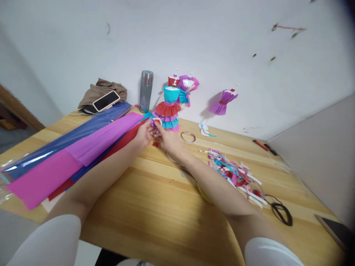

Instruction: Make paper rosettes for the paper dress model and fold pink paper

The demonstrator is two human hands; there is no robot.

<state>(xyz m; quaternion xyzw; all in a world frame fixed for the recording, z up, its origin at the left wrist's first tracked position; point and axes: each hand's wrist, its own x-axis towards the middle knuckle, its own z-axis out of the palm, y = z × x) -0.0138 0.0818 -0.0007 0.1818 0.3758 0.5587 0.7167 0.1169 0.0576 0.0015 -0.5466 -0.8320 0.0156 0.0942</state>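
Observation:
My left hand (145, 133) and my right hand (168, 139) meet over the far part of the wooden table. Between their fingertips is a small round crepe-paper rosette (157, 121) in white, red and purple. My fingers cover part of it. Just behind it stands a small dress form (168, 107) in a tiered paper dress of turquoise, red and purple. Another dress form (189, 83) in purple is partly hidden behind that one. A scrap of red paper (155, 144) lies below my hands. One tape ring (188, 137) lies right of them; another is partly under my right wrist.
Folded crepe paper (91, 147) and a phone (106, 101) on brown cloth lie left. A grey bottle (146, 92) stands near the wall. Rightward are a purple-dressed form (224, 102), paper scraps (233, 171) and a black cord (281, 213). A yellow-handled tool (203, 193) shows beneath my right forearm.

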